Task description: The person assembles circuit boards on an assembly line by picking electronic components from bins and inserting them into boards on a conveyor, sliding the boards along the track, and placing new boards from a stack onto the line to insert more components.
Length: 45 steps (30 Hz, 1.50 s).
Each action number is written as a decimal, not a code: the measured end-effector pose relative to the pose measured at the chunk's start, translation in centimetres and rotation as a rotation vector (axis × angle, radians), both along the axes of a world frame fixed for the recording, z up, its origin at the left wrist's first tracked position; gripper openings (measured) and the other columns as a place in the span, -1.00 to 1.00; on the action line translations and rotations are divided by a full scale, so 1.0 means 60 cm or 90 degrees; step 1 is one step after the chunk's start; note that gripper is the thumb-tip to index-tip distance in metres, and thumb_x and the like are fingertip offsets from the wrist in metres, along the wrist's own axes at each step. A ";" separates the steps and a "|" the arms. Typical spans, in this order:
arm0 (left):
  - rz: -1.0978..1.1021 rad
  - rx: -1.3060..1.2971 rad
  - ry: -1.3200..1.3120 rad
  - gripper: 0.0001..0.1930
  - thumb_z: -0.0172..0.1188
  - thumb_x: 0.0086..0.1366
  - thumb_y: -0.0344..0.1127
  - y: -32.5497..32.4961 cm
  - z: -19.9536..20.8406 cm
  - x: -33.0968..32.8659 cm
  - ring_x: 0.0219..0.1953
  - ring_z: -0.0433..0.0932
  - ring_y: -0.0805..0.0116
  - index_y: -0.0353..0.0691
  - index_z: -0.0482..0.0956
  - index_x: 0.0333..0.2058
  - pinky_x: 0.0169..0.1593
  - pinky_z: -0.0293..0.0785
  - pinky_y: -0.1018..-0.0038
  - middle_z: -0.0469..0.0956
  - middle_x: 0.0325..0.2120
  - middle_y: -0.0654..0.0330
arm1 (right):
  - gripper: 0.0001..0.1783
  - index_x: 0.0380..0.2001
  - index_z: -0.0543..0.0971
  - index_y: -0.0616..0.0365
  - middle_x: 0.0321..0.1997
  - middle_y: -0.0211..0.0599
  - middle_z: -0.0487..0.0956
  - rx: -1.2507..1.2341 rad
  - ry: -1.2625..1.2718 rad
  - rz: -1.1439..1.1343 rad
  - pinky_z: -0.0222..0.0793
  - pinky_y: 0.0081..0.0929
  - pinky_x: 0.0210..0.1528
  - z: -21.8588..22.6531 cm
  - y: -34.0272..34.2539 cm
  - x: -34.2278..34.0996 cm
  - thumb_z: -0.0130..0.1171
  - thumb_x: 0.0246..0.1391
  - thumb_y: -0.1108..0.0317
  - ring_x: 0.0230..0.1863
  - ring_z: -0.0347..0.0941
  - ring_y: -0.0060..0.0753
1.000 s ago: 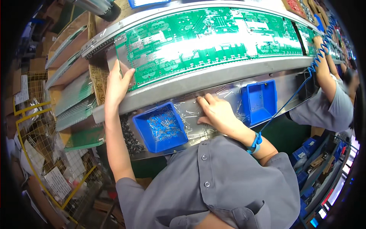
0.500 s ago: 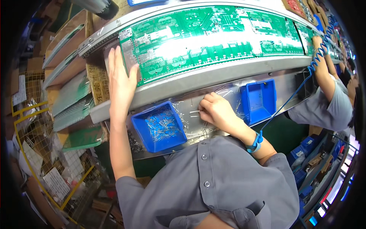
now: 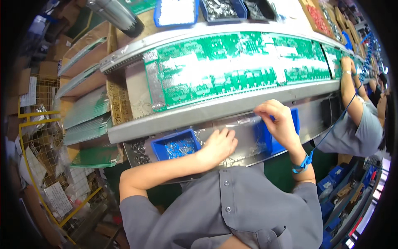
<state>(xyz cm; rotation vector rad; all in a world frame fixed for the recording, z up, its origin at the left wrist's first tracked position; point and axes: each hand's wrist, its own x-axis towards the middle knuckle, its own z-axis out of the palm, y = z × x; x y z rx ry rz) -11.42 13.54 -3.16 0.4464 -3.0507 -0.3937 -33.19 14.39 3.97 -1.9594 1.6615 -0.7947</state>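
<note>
My left hand (image 3: 218,147) rests low over the metal tray (image 3: 215,128), fingers curled; anything in them is hidden. My right hand (image 3: 280,123) is raised by the rail's near edge, in front of the right blue bin (image 3: 295,121). Its thumb and forefinger are pinched, and I cannot make out what they hold. Left of my left hand, a tilted blue bin (image 3: 158,150) contains many small blue components with wire leads. Loose leaded parts lie on the tray about my hands. Beyond, green circuit boards (image 3: 186,89) lie in line between the metal rails.
The near metal rail (image 3: 174,118) separates tray and boards. Bins of parts (image 3: 224,9) and a dark cylinder (image 3: 118,17) stand behind. Stacked boards (image 3: 89,133) are at left. A co-worker's arm (image 3: 351,85) reaches in at right. A blue coiled cord (image 3: 338,116) leads to my right wristband.
My left hand has left the board's left end and come down to the tray. My right hand has risen rightward from the tray. The view has shifted, showing more bins behind.
</note>
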 end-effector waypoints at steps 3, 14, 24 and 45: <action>-0.014 0.024 -0.079 -0.86 0.11 -0.02 -0.34 0.001 -0.003 -0.003 -0.31 0.48 0.26 -0.24 0.55 -0.47 -0.30 0.38 0.38 0.48 -0.40 0.12 | -0.89 -0.41 0.52 0.25 -0.43 -0.19 0.50 -0.028 0.015 0.033 0.35 -0.37 -0.32 0.001 -0.046 -0.008 0.14 -0.07 0.64 -0.35 0.46 -0.16; 0.024 0.019 0.022 -0.96 0.13 -0.03 -0.37 -0.038 0.037 0.019 -0.47 0.48 0.31 -0.16 0.47 -0.57 -0.42 0.36 0.42 0.47 -0.53 0.22 | -0.86 -0.36 0.55 0.22 -0.39 -0.15 0.46 -0.275 0.056 0.130 0.33 -0.24 -0.22 -0.077 -0.281 0.081 0.12 -0.06 0.60 -0.29 0.40 -0.02; 0.314 0.102 0.342 -0.94 0.24 0.06 -0.43 -0.177 0.084 0.057 -0.43 0.56 0.10 -0.21 0.56 -0.44 -0.38 0.48 0.29 0.54 -0.44 0.16 | -0.92 -0.40 0.52 0.22 -0.36 -0.12 0.49 -0.285 -0.005 0.114 0.37 -0.21 -0.18 -0.108 -0.382 0.173 0.11 -0.03 0.51 -0.25 0.43 0.01; 0.482 0.124 0.493 -0.91 0.14 0.09 -0.59 -0.245 0.052 0.128 -0.36 0.53 0.02 -0.34 0.54 -0.39 -0.26 0.45 0.28 0.51 -0.42 0.02 | -0.91 -0.47 0.55 0.15 -0.44 -0.26 0.46 -0.339 0.154 0.168 0.40 -0.26 -0.29 -0.120 -0.412 0.216 0.13 -0.12 0.43 -0.31 0.45 -0.13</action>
